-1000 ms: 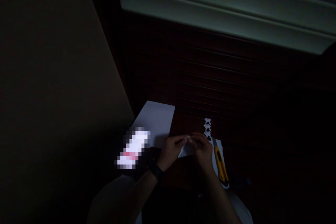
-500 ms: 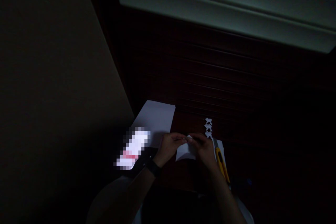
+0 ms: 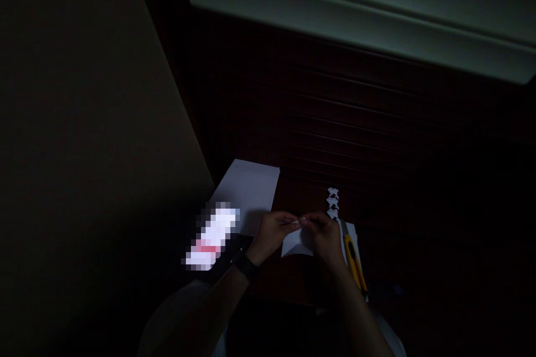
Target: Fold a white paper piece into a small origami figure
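Note:
A small white piece of paper (image 3: 296, 243) is pinched at its far edge between both hands. My left hand (image 3: 270, 234) closes thumb and fingers on that edge from the left; a dark band is on the wrist. From the right, my right hand (image 3: 325, 239) grips the same edge, its fingertips nearly meeting the left ones. The near part of the paper hangs slightly curved toward me. Just beyond my right hand, folded white paper pieces (image 3: 332, 202) lie in a row. Details at the fingertips are hard to make out in the dim light.
A yellow utility knife (image 3: 354, 261) lies on white paper (image 3: 352, 231) right of my right hand. A larger white sheet (image 3: 253, 187) is at the back left, with a bright pixelated screen (image 3: 213, 237) overlapping it. A wall (image 3: 96, 95) bounds the left side.
The held paper has come lower and shows more of its near part than a second ago. Both hands have shifted slightly, staying pinched on it; the right forearm now covers more beside the knife.

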The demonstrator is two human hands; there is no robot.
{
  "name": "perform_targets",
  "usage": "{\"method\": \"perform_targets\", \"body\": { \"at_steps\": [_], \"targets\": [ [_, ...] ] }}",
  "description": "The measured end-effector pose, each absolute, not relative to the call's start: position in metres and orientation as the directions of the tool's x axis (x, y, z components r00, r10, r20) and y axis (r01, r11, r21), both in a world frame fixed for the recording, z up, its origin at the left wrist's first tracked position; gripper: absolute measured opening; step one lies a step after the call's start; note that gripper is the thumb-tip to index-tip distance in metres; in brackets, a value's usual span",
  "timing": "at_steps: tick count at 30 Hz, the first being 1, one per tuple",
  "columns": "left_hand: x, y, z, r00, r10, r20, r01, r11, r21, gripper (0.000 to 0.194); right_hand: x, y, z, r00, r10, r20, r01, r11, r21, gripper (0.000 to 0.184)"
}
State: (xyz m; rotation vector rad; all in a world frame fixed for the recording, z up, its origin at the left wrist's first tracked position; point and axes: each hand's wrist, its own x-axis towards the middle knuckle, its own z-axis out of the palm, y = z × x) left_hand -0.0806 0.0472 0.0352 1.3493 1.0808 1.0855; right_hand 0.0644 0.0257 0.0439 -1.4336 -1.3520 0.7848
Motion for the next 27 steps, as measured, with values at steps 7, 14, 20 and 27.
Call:
{"method": "perform_targets", "body": {
  "at_steps": [7,14,20,27],
  "targets": [
    [-0.0826,0.0473,0.0347,0.244,0.97,0.015,0.021,-0.02,1.0,0.021,0.0631,0.0272,0.0406,0.166,0.966,0.197,0.319,0.137,-0.938,0.015],
    [-0.0828,0.0478,0.0291,0.273,0.961,0.05,0.1,-0.08,0.992,0.022,0.0636,0.0253,0.0385,0.183,0.962,0.202,0.374,0.122,-0.919,0.015],
    [-0.0839,0.0488,0.0282,0.281,0.958,0.06,0.149,-0.106,0.983,0.019,0.0621,0.027,0.0421,0.157,0.964,0.216,0.376,0.144,-0.915,0.011],
    [-0.0832,0.047,0.0346,0.279,0.959,0.053,0.176,-0.106,0.979,0.017,0.0643,0.0256,0.0417,0.167,0.981,0.103,0.336,0.041,-0.941,0.015]
  ]
}}
